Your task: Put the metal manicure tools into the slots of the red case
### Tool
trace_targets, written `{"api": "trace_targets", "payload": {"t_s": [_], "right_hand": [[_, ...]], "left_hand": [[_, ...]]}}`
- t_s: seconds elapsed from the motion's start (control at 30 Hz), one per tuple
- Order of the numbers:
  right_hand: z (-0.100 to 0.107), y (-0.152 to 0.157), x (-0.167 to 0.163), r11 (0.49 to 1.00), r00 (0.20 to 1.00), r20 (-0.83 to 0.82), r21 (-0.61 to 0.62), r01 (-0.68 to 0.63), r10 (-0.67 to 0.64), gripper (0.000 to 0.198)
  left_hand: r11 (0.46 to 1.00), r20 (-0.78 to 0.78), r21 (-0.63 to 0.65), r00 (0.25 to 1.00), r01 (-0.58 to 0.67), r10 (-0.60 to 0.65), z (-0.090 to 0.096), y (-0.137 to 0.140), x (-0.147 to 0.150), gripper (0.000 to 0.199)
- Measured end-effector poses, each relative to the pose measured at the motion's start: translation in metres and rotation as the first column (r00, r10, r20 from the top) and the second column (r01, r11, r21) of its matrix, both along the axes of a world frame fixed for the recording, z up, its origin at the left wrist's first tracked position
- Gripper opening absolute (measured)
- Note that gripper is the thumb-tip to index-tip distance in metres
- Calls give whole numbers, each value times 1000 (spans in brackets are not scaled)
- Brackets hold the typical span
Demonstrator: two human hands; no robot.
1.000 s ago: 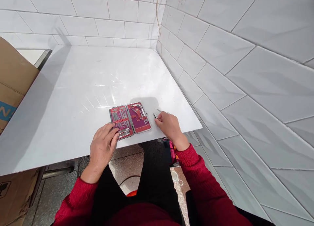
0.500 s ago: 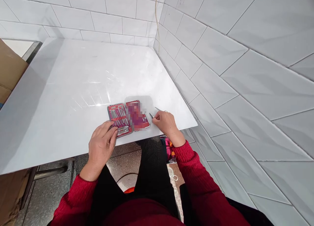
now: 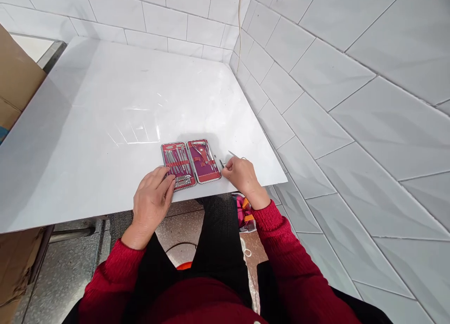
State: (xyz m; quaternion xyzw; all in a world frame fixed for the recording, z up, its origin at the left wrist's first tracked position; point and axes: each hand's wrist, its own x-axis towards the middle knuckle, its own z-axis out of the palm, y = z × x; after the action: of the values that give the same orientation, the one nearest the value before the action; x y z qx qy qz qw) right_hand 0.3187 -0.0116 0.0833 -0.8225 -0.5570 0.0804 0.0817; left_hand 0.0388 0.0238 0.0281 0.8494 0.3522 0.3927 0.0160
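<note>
An open manicure case with a red and purple lining lies near the table's front edge. Slim metal tools and nail clippers fill its left half; pliers-like nippers and a few thin tools sit in the right half. My left hand grips the case's lower left edge, fingers bent over it. Just right of the case, my right hand is closed in a pinch on a small metal tool, its exact kind hidden by the fingers. Behind that hand shows a thin pointed blade, partly covered.
The white table meets tiled walls at the back and right. A cardboard box stands at the left. Below the front edge are my legs and a pink bag. A thin cable hangs in the corner.
The view has shifted slightly, and the blur over the case's right half is gone, showing its tools. Both hands keep about the same places beside the case.
</note>
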Motion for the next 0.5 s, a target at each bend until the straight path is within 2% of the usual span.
{"api": "trace_targets", "payload": {"t_s": [0.27,0.5], "right_hand": [[-12,-2,-1,995,999,-7,88,45,-45,17],[-16,-4,-1,987,992,-117,146,63,-46,22]], "left_hand": [[1000,-6,9,1000,1,-1,-4,0,0,19],[1000,-17,-24,1000,-1,1,-2,-1,0,20]]}}
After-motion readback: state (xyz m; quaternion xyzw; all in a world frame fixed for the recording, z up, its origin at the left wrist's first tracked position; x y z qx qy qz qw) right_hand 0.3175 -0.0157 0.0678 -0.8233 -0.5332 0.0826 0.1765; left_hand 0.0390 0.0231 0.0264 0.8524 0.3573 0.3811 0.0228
